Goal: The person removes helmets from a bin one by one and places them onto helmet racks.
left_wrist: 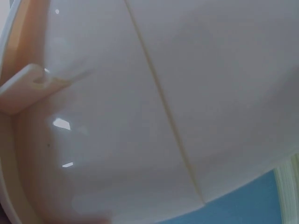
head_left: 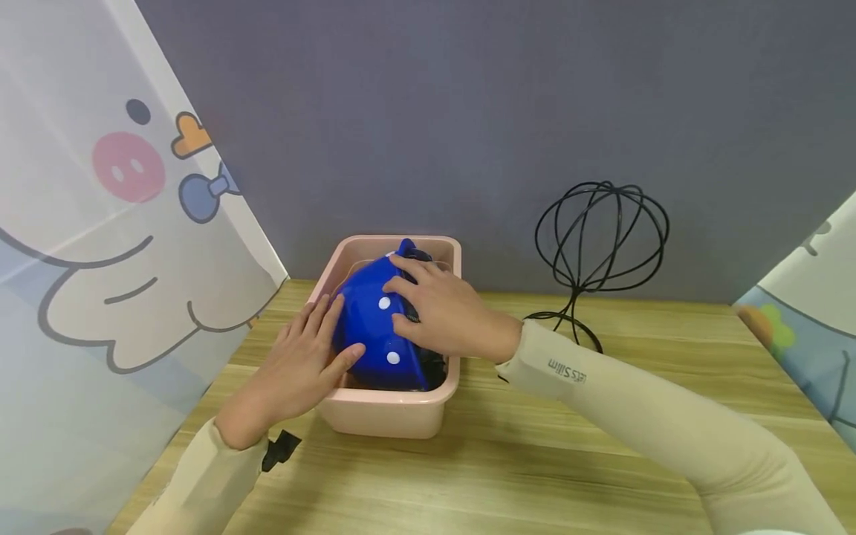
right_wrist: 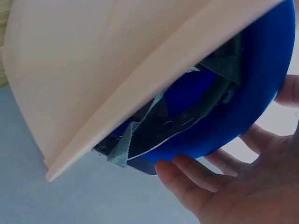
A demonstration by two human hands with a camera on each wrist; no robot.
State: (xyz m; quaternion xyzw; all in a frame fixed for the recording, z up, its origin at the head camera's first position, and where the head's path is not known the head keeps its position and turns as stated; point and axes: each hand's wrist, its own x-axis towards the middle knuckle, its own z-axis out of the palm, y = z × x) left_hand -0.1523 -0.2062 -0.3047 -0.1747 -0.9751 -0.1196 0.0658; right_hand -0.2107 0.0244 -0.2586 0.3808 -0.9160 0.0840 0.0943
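Well to the left of the pink bin, you have a pale sheet printed with a pig-snouted cartoon. Nearer the bin's front left corner, a black tab sits at your left cuff. Your left hand comes over the bin's left side, its fingers nearly straight and laid against the helmet's shell, the thumb spread apart from them; it presses on the surface rather than gripping it. Your left wrist view shows mostly a pale, glossy surface, and you cannot see your fingers clearly there.

Inside the bin lies the blue helmet with white dots, tipped on its side, its domed top toward the bin's left wall and its opening toward the right wall. Your right wrist view shows the black harness and a strap within that opening.

Over the bin's right side, your right hand rests on the helmet's edge, fingers spread and slightly bent, not closed around it.

To the right of the bin, well apart from it, a black wire stand stands on the wooden table.
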